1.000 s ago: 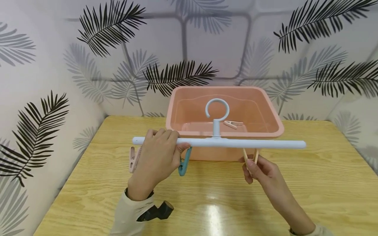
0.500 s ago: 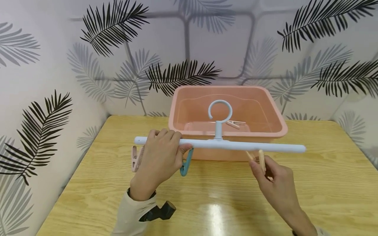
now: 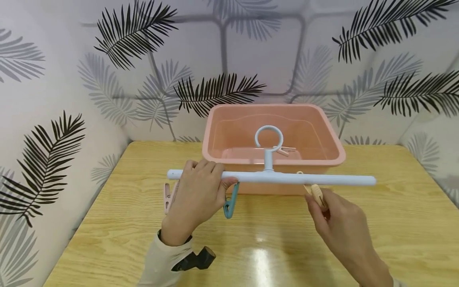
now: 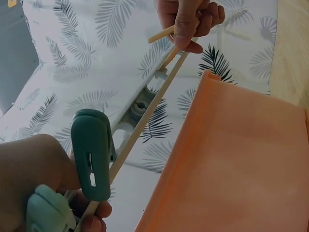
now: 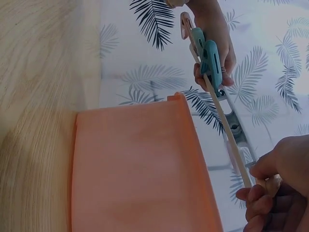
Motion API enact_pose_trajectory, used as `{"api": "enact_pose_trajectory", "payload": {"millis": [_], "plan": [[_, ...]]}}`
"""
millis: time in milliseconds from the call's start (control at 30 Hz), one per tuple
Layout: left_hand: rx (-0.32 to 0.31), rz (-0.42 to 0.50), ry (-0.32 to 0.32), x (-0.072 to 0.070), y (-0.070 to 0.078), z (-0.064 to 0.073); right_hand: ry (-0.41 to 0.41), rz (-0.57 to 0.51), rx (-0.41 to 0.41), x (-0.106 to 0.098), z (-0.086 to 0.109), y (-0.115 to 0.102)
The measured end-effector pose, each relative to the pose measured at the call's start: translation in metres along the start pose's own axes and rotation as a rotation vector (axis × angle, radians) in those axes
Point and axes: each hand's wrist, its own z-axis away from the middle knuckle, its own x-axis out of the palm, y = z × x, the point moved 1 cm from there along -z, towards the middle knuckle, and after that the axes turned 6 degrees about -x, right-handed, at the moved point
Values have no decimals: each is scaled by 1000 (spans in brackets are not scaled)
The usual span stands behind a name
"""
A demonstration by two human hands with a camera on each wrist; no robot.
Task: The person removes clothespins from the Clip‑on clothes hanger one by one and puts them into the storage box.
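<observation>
A pale blue hanger (image 3: 322,179) with a ring-like hook hangs level in front of the basin. My left hand (image 3: 199,195) grips its bar left of the hook. Beside that hand's thumb a teal clothespin (image 3: 231,201) hangs from the bar; a pink clothespin (image 3: 167,199) shows on its other side. A lighter green clothespin (image 4: 46,210) appears in the left wrist view. My right hand (image 3: 346,227) pinches a cream clothespin (image 3: 317,195) at the bar, right of the hook. Its tips are partly behind the bar. A beige strip (image 5: 227,130) runs along the hanger's underside.
Behind the hanger stands a pink-orange basin (image 3: 333,153) against the patterned wall. A pale pink clothespin (image 3: 285,151) lies inside it. The wooden table (image 3: 118,223) extends around and in front. A black device is strapped at my left wrist.
My right hand has turned and shifted right, tilting the cream clothespin against the bar. The hanger has moved slightly right and down, while my left hand keeps its grip.
</observation>
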Motion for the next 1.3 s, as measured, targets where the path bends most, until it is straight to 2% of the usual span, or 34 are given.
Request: {"api": "enact_pose_trajectory", "payload": {"millis": [167, 500, 900, 1300], "plan": [[-4, 3, 13, 0, -4, 0, 7, -47, -10, -1, 0, -1], [-29, 20, 46, -4, -9, 2, 16, -25, -18, -3, -1, 0], [-44, 58, 13, -3, -10, 5, 40, -33, -56, -10, -5, -1], [-44, 70, 22, -6, -11, 4, -8, -42, -78, -21, -4, -1]]}}
